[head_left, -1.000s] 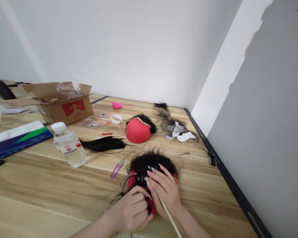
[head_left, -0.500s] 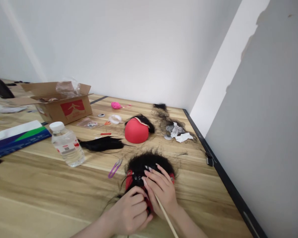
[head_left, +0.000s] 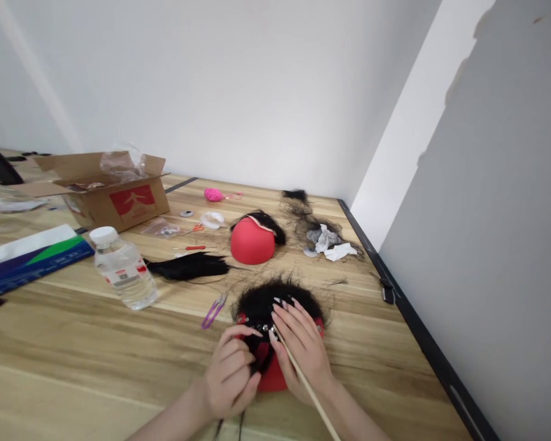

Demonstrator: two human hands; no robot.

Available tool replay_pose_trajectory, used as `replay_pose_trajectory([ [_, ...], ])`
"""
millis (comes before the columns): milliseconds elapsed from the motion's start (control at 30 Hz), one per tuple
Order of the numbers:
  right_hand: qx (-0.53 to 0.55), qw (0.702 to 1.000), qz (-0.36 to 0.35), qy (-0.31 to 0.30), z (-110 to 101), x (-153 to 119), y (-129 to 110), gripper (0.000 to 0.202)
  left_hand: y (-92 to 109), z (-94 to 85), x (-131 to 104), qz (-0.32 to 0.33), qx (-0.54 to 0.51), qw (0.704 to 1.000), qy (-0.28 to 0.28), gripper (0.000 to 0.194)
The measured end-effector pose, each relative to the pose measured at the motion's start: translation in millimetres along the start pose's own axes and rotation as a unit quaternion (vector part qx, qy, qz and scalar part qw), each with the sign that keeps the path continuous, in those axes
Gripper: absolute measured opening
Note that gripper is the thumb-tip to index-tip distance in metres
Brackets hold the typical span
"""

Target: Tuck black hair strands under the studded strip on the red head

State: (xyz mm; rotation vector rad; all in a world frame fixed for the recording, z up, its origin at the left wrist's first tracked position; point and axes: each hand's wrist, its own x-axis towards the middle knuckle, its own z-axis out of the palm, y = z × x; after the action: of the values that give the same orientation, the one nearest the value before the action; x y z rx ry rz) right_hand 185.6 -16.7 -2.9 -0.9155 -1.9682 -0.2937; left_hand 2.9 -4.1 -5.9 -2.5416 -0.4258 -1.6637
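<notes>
Purple snips (head_left: 214, 311) lie near black hair (head_left: 259, 365) the left hand (head_left: 231, 370) pinches and the right hand (head_left: 303, 348), gripping a stick (head_left: 308, 388), partly hides.

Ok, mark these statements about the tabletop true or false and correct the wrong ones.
The right hand holds a thin stick. True.
The cardboard box is closed. False: the cardboard box stands with its flaps open.
The water bottle wears a white cap. True.
The left hand grips the purple snips. False: the purple snips lie on the table.
The pink bundle is farther back than the water bottle. True.
</notes>
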Motion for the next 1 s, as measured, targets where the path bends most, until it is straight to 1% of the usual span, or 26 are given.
replay_pose_trajectory([
  [67,0.022,1.000,0.009,-0.004,-3,2,0,0.038,-6,-1.3,2,-0.047,-0.018,0.999,0.011,0.019],
  [133,0.042,0.999,0.015,-0.020,-5,4,2,0.034,-11,-0.8,4,-0.101,-0.050,0.994,-0.001,0.023],
  [200,0.060,0.997,0.021,-0.033,-8,3,5,0.031,-13,1.1,5,-0.144,-0.086,0.986,0.001,0.028],
  [300,0.092,0.995,0.037,-0.028,-14,0,8,0.026,-11,4.3,5,-0.168,-0.116,0.979,-0.003,0.031],
  [433,0.110,0.992,0.060,-0.027,-25,-5,9,0.024,-3,4.6,6,-0.169,-0.127,0.977,-0.012,0.034],
  [533,0.107,0.992,0.061,-0.037,-34,-5,8,0.025,3,3.2,6,-0.170,-0.129,0.976,-0.037,0.032],
  [700,0.128,0.985,0.108,-0.036,-52,0,7,0.023,18,4.5,4,-0.135,-0.120,0.979,-0.091,0.024],
  [800,0.106,0.986,0.120,-0.043,-60,1,6,0.022,28,7.3,1,-0.117,-0.085,0.985,-0.094,0.022],
  [900,0.060,0.994,0.083,-0.031,-59,-4,3,0.023,32,8.5,-1,-0.086,-0.049,0.992,-0.073,0.021],
  [1000,-0.030,1.000,-0.002,0.009,-50,-14,2,0.027,28,6.5,0,-0.058,-0.020,0.995,-0.079,0.022],
])
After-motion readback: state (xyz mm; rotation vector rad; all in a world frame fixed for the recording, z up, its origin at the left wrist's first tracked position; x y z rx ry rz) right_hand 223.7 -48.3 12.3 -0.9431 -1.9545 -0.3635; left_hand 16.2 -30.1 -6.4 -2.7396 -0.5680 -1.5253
